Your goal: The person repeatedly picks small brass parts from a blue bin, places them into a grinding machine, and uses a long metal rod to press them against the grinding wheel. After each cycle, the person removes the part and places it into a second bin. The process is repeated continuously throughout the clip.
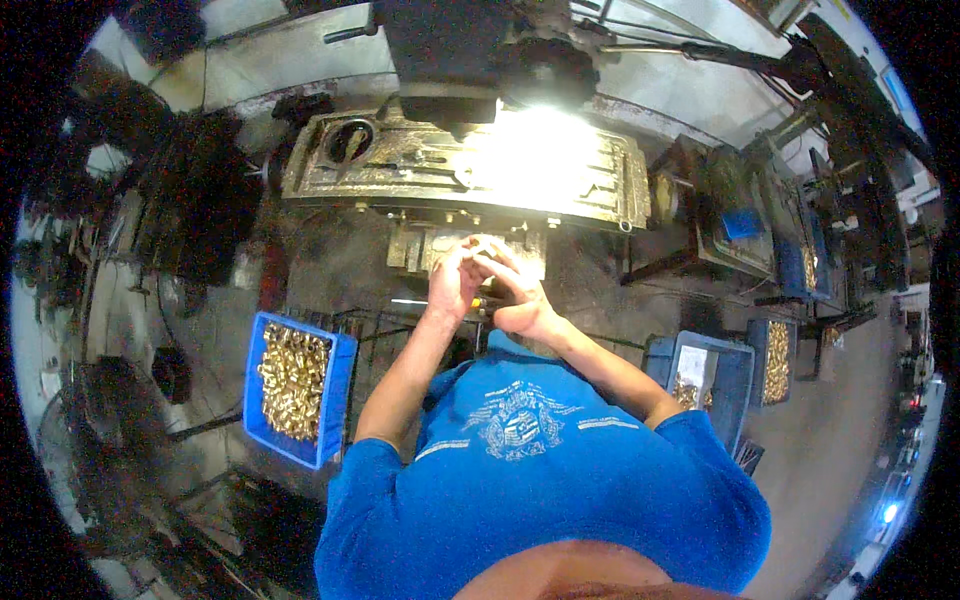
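Observation:
My left hand (455, 284) and my right hand (518, 290) meet in front of my chest, just short of the machine table. The fingers of both are curled together at the tips. A small brassy glint shows among them, but the fingers cover most of it and I cannot make out its kind. Below the hands lies a thin tool with a yellow handle (479, 302) and a pale shaft, apart from the fingers as far as I can see.
Ahead stands a metal machine table (400, 180), brightly lit on its right half, under a dark machine head (445, 60). A blue bin (345, 400) of brass parts is at my left. On the right are a blue-grey bin (735, 390) with a paper sheet and another bin (795, 360).

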Motion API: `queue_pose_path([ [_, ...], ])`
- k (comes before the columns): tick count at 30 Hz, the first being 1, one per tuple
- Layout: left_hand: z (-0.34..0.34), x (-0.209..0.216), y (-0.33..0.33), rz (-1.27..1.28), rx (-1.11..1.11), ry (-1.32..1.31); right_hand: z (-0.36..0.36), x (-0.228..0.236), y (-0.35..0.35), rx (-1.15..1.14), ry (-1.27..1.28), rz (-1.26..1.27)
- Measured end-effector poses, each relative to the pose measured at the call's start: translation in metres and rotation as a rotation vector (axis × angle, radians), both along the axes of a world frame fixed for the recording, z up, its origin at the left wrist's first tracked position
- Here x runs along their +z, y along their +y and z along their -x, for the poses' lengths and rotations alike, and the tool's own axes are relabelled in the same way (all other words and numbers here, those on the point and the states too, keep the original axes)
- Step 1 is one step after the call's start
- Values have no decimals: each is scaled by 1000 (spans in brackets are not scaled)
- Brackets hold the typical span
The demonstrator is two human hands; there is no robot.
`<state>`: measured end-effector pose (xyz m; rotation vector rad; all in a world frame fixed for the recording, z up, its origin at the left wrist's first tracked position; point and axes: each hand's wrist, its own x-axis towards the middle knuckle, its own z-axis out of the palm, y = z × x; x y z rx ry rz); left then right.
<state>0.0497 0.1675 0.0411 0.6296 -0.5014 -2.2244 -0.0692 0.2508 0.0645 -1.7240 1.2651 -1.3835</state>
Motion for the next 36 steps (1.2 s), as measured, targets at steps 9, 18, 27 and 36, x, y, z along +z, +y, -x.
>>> queue_pose_path([
  [9,35,-11,22,-32,-30,-69,28,-2,14,-134,-8,-31],
  [18,31,-13,25,308,-191,-366,38,-17,11,-25,-478,-286],
  [27,19,23,16,1403,-75,-1163,42,-38,-4,105,-722,-326],
  [36,24,14,-1,1765,22,-991,46,-31,-2,33,-804,-360],
])
